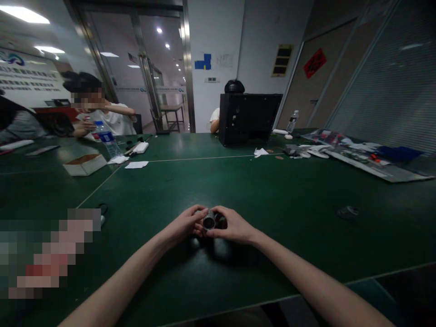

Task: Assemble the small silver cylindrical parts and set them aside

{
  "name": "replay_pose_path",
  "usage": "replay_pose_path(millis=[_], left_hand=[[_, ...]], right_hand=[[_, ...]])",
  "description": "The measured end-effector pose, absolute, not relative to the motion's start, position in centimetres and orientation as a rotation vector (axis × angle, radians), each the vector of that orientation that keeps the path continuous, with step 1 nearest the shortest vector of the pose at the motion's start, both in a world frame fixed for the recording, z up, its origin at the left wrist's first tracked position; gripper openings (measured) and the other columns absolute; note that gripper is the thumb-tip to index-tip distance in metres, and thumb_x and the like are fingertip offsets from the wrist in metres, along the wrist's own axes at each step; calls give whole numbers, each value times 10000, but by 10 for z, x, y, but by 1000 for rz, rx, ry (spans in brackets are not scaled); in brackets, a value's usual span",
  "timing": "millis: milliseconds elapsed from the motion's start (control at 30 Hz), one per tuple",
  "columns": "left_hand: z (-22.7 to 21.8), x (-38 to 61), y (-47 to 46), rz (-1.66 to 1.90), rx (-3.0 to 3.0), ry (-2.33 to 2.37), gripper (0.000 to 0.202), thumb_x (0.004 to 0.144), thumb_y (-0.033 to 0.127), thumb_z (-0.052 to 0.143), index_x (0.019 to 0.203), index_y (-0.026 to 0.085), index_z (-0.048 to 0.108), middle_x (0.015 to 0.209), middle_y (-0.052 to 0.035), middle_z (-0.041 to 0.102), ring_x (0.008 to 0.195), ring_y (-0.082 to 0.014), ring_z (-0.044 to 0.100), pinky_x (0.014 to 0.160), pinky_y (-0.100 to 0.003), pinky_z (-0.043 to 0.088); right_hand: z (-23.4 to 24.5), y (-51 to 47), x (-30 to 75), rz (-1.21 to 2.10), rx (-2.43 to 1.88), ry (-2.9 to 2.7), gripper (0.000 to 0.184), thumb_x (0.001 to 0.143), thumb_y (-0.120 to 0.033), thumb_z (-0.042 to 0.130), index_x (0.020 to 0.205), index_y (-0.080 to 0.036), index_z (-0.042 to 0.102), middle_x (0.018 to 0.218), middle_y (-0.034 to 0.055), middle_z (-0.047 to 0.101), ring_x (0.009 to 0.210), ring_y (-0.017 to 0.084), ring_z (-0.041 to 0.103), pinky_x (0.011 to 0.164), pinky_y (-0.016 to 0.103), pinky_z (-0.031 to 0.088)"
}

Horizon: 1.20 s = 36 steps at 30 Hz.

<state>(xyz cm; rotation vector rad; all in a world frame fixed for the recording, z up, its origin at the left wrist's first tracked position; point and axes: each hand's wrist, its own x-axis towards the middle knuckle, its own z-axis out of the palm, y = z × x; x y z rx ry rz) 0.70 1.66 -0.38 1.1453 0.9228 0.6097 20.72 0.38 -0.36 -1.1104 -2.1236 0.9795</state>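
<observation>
Just above the green table (190,181), both hands hold a small dark grey hollow cylinder (209,220), its round open end facing me. My left hand (190,221) has its fingers closed on the cylinder's left side. From the right, my right hand (233,225) grips it between thumb and curled fingers. A dark part shows inside the curl of the right fingers; whether it belongs to the cylinder, I cannot tell. Apart from the hands, on the right of the table, lies another small dark cylindrical piece (347,211).
A white open box (85,164) and a water bottle (108,141) stand at the left. A black computer case (250,119) is at the back. Bags and papers lie on a board (374,165) at far right. A person (112,120) sits across the table at left.
</observation>
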Motion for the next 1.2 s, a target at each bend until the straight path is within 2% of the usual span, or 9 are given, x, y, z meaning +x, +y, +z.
replay_pose_path(millis=[200, 367, 533, 600, 700, 833, 1000, 1200], left_hand=[[-2, 8, 16, 645, 1114, 845, 460, 773, 391, 696, 1108, 163, 479, 829, -22, 600, 610, -83, 575, 586, -205, 455], [-2, 7, 17, 671, 1104, 819, 469, 750, 348, 724, 1107, 166, 481, 869, -38, 611, 650, -97, 590, 623, -222, 463], [-1, 6, 15, 651, 1142, 794, 452, 759, 345, 714, 1118, 176, 498, 963, -60, 611, 790, -142, 617, 708, -260, 478], [-2, 5, 15, 642, 1158, 791, 463, 752, 348, 718, 1124, 178, 500, 1008, -68, 599, 863, -169, 615, 738, -283, 485], [-5, 6, 15, 634, 1191, 817, 481, 731, 358, 731, 1113, 176, 502, 1045, -76, 585, 877, -181, 610, 731, -298, 494], [-5, 6, 17, 629, 1272, 890, 466, 705, 380, 745, 1056, 163, 530, 977, -57, 593, 842, -173, 602, 702, -284, 484], [1, 6, 17, 635, 1349, 898, 391, 704, 372, 743, 974, 146, 574, 952, -50, 613, 858, -180, 588, 710, -276, 463], [5, 5, 16, 622, 1347, 836, 355, 731, 347, 723, 990, 134, 609, 973, -67, 624, 852, -177, 584, 721, -275, 456]], right_hand=[[-3, 2, 208, 1025, -1029, -2073, 642, 646, -363, 771, 1190, -189, 478, 1074, 64, 589, 921, 191, 574, 772, 312, 464], [-9, 2, 206, 995, -1004, -2048, 666, 644, -268, 752, 1214, -202, 416, 1086, 64, 577, 820, 160, 587, 644, 265, 478], [-7, -1, 205, 940, -950, -2057, 644, 656, -173, 708, 1222, -210, 403, 1108, 67, 559, 828, 145, 579, 659, 255, 491], [-4, -2, 205, 935, -940, -2068, 641, 660, -170, 699, 1226, -205, 402, 1109, 71, 552, 829, 145, 573, 647, 250, 495], [-2, -2, 206, 859, -948, -2075, 632, 657, -193, 708, 1219, -191, 418, 1106, 76, 544, 864, 156, 557, 700, 272, 498], [-4, -2, 206, 753, -942, -2087, 630, 658, -207, 711, 1220, -191, 426, 1113, 73, 534, 895, 162, 540, 761, 295, 485], [-7, -2, 206, 757, -912, -2096, 617, 686, -237, 697, 1233, -198, 414, 1122, 72, 536, 871, 151, 542, 761, 297, 479], [-4, -4, 205, 788, -923, -2101, 615, 689, -255, 704, 1231, -197, 420, 1100, 71, 550, 844, 147, 546, 720, 283, 477]])
